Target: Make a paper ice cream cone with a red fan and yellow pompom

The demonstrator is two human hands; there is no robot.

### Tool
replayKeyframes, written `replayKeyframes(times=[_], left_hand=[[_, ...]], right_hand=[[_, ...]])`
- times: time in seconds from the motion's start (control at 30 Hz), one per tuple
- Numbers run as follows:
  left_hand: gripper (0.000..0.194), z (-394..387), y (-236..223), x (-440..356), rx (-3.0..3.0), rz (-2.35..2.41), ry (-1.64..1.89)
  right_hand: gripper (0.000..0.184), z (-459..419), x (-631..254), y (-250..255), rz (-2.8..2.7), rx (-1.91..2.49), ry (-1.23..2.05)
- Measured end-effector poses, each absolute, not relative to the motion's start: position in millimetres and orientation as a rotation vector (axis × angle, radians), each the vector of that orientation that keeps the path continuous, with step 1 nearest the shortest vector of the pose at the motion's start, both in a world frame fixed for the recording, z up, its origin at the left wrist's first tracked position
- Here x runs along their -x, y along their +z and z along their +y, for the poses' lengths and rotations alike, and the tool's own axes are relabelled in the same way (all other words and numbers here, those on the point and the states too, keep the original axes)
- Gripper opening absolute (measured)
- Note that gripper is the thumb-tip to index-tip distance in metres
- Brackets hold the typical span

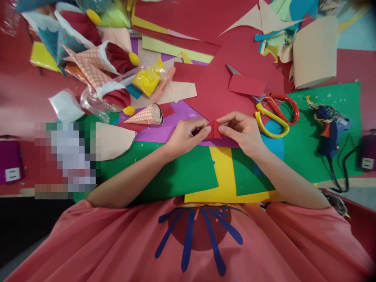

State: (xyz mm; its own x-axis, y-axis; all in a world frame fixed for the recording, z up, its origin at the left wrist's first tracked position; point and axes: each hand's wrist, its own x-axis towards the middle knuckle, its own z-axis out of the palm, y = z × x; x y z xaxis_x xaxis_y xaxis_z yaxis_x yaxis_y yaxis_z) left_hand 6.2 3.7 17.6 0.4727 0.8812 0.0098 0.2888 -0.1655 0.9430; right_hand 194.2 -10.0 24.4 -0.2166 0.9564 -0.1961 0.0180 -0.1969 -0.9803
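Between my two hands is a small folded piece of red paper [215, 129]. My left hand [189, 135] pinches its left side between thumb and fingertips. On its right side, my right hand [242, 131] grips it the same way. Purple paper [173, 121] lies under my fingers. Just right of my right hand rest scissors [276, 117] with one yellow and one red handle, their blades partly under a red paper rectangle [246, 84]. A small checked paper cone [147, 115] lies on its side to the left.
Several larger paper cones with white trim [96, 66] crowd the upper left. A blue glue gun [330, 133] with a black cord lies on green sheets [302, 156] at right. Behind it stands a beige paper cylinder [315, 53]. A beige cut-out [113, 141] lies left.
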Motion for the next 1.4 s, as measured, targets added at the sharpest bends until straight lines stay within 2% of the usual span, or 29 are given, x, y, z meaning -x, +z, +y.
replayKeyframes(times=[0.3, 0.57, 1.0, 1.4], left_hand=[[0.034, 4.4, 19.0, -5.5, -1.662, 1.000, 0.712], [0.036, 5.1, 17.7, -5.3, -1.656, 0.974, 0.718], [0.037, 4.8, 17.2, -5.6, -1.654, 0.997, 0.706], [0.033, 4.2, 17.7, -6.7, -1.664, 1.018, 0.702]], right_hand=[[0.016, -10.3, -194.0, 23.2, -1.290, 1.217, 1.489], [0.023, -10.4, -193.8, 22.6, -1.299, 1.235, 1.492], [0.017, -10.4, -193.5, 22.7, -1.270, 1.234, 1.488], [0.024, -10.3, -193.2, 20.9, -1.288, 1.240, 1.476]])
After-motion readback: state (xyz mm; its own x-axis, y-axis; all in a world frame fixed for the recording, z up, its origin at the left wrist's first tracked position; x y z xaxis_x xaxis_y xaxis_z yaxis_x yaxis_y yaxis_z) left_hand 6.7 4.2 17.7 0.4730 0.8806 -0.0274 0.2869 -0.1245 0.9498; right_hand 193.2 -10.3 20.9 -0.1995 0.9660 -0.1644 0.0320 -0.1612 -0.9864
